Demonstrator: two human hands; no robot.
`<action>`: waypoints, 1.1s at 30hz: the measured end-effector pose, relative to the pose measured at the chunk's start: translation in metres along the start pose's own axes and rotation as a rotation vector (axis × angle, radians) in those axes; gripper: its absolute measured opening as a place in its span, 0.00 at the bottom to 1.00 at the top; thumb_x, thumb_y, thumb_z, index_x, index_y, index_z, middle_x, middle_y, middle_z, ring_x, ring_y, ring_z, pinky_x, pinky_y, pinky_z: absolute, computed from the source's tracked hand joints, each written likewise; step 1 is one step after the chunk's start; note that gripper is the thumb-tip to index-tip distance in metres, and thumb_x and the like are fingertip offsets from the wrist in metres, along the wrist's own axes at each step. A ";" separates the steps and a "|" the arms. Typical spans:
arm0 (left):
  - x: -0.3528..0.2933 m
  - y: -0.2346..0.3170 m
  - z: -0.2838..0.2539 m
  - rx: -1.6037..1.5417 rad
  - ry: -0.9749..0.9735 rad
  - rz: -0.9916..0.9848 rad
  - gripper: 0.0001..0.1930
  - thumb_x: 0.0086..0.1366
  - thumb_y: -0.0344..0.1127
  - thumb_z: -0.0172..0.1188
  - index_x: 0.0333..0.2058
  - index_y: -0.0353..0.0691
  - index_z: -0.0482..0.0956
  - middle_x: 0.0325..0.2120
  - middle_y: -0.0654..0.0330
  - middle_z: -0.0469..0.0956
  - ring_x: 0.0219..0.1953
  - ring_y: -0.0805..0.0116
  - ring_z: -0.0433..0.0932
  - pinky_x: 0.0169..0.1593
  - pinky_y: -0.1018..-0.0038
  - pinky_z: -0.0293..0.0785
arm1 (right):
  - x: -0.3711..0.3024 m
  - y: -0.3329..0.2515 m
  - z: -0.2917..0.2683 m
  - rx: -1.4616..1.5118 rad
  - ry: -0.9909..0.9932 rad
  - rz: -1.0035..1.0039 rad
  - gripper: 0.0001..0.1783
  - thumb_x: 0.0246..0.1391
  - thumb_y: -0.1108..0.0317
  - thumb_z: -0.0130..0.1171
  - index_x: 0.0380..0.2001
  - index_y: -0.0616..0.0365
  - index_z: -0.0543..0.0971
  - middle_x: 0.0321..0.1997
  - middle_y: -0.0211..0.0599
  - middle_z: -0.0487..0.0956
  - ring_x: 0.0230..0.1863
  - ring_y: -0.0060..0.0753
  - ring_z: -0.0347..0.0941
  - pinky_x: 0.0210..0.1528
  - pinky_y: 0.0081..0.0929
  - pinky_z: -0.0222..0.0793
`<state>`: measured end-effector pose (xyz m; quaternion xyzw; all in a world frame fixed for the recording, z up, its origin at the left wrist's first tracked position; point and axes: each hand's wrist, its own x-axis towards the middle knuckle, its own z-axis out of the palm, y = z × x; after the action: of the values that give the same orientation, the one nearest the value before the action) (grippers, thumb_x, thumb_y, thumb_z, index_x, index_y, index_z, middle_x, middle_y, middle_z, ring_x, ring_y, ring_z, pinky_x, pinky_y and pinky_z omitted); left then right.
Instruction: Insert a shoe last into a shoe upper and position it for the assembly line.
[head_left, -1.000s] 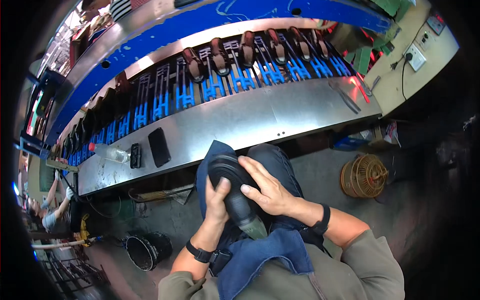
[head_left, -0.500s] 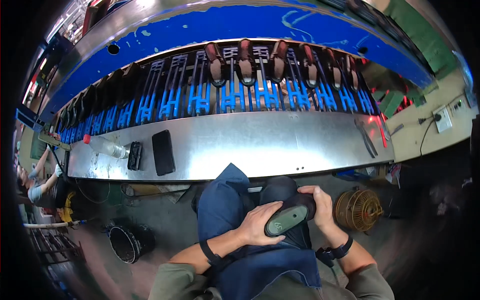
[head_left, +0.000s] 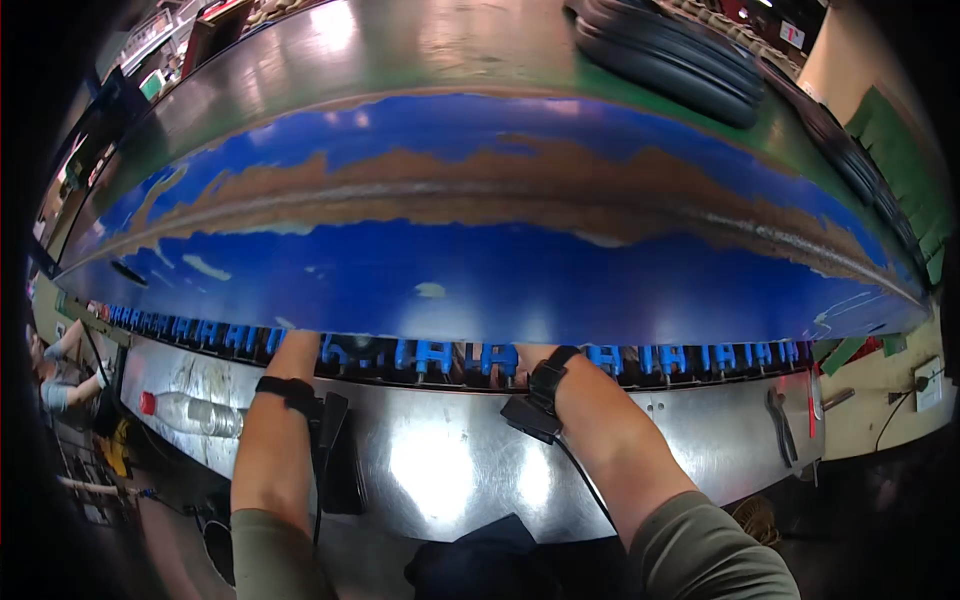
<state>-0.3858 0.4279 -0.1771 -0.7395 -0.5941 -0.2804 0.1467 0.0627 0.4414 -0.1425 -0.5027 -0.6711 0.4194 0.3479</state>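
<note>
- Blue paint, worn to brown along a ridge, covers the panel [head_left: 470,280] that hides both hands; I cannot tell whether they are spread, pressed together or pinching anything.
- Right by the wrists, under the panel's lower edge, a row of blue forked brackets [head_left: 432,356] runs off to both sides of the hands.
- On the near side of the hands, the left forearm [head_left: 272,465] and the right forearm [head_left: 615,425] stand apart, each with a black strap [head_left: 285,388] and a small dark device [head_left: 530,418].
- Below the hands spreads a shiny metal bench [head_left: 400,440].
- Left of the left hand, a clear bottle [head_left: 198,413] with a red cap lies on its side.
- Well right of the right hand lies a dark two-armed tool [head_left: 783,430].
- Beyond the hands, past the panel, black curved strips [head_left: 670,60] lie stacked on a green surface [head_left: 430,50].
- Far left of the hands is another person [head_left: 68,380], arms extended.
</note>
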 end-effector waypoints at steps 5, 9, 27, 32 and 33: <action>0.034 0.192 0.030 -0.152 -0.267 -0.319 0.26 0.63 0.38 0.65 0.57 0.33 0.72 0.53 0.41 0.75 0.57 0.46 0.74 0.58 0.59 0.73 | -0.076 -0.001 -0.112 0.859 0.224 0.380 0.18 0.68 0.60 0.54 0.55 0.57 0.74 0.58 0.43 0.77 0.57 0.40 0.76 0.56 0.44 0.75; 0.005 0.294 -0.078 -0.192 -0.428 -0.165 0.31 0.56 0.39 0.70 0.57 0.34 0.73 0.61 0.36 0.66 0.63 0.37 0.67 0.65 0.55 0.67 | -0.274 -0.013 -0.179 1.419 0.100 0.572 0.25 0.71 0.59 0.49 0.63 0.66 0.68 0.57 0.48 0.77 0.60 0.44 0.74 0.68 0.42 0.67; 0.334 0.595 -0.266 -0.166 -0.131 0.496 0.21 0.68 0.45 0.61 0.53 0.36 0.81 0.46 0.49 0.83 0.46 0.60 0.80 0.52 0.67 0.74 | -0.480 0.044 -0.226 -0.335 0.892 -0.189 0.39 0.39 0.77 0.68 0.59 0.60 0.71 0.64 0.50 0.73 0.64 0.54 0.71 0.61 0.40 0.73; 0.164 0.644 -0.333 -0.435 -0.092 0.497 0.15 0.75 0.38 0.57 0.50 0.33 0.79 0.43 0.58 0.80 0.43 0.72 0.76 0.51 0.74 0.71 | -0.512 0.051 -0.245 -0.379 0.888 -0.077 0.37 0.38 0.75 0.70 0.56 0.58 0.70 0.59 0.49 0.74 0.60 0.55 0.73 0.58 0.43 0.75; 0.128 0.634 -0.362 -0.352 -0.101 0.634 0.10 0.73 0.31 0.58 0.46 0.31 0.78 0.41 0.57 0.79 0.42 0.69 0.75 0.51 0.70 0.71 | -0.507 0.055 -0.250 -0.423 0.859 -0.074 0.36 0.39 0.73 0.70 0.55 0.59 0.70 0.57 0.51 0.75 0.56 0.57 0.75 0.55 0.45 0.76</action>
<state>0.1538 0.1719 0.2616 -0.9137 -0.2845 -0.2822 0.0675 0.4340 0.0130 -0.1138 -0.6662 -0.5544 0.0154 0.4986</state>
